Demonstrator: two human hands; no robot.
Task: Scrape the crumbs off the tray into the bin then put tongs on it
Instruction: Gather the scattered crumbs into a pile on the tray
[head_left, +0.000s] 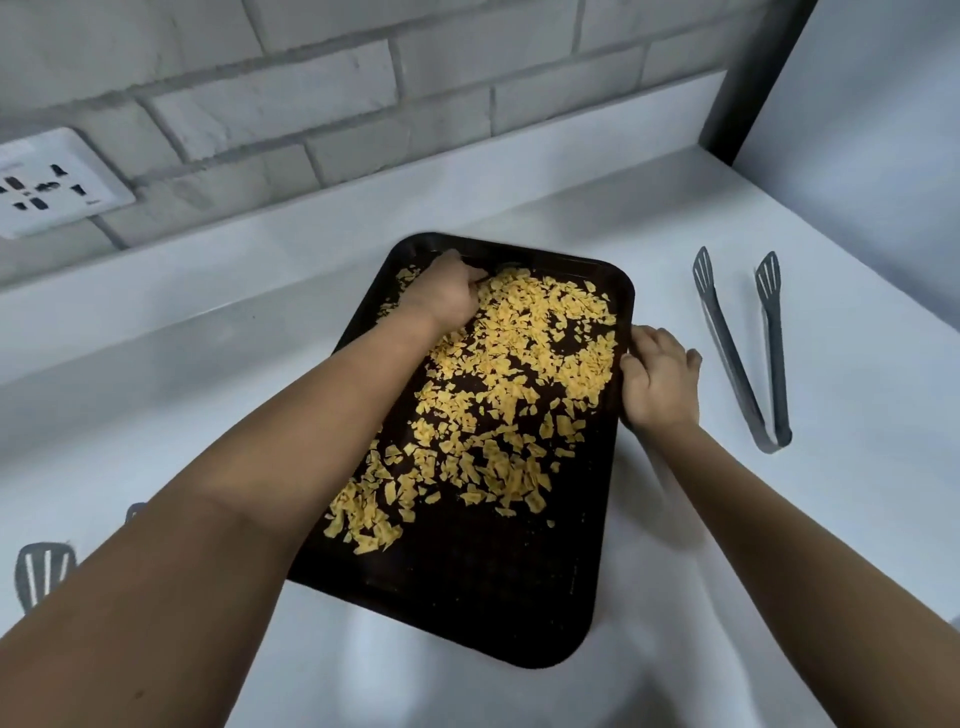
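Note:
A dark brown tray (467, 597) lies on the white counter, strewn with yellow crumbs (509, 395) over its far and middle parts. My left hand (448, 293) is inside the tray near its far left corner, fingers curled down among the crumbs. My right hand (658, 379) rests against the tray's right rim, fingers touching the edge. Grey tongs (748, 353) lie on the counter to the right of the tray, slotted tips pointing away from me. No bin is in view.
A grey slotted spatula (41, 571) lies at the left edge, partly hidden by my left arm. A brick wall with a socket plate (52, 184) stands behind the counter (857, 519). A dark post (753, 78) and a white panel rise at the right.

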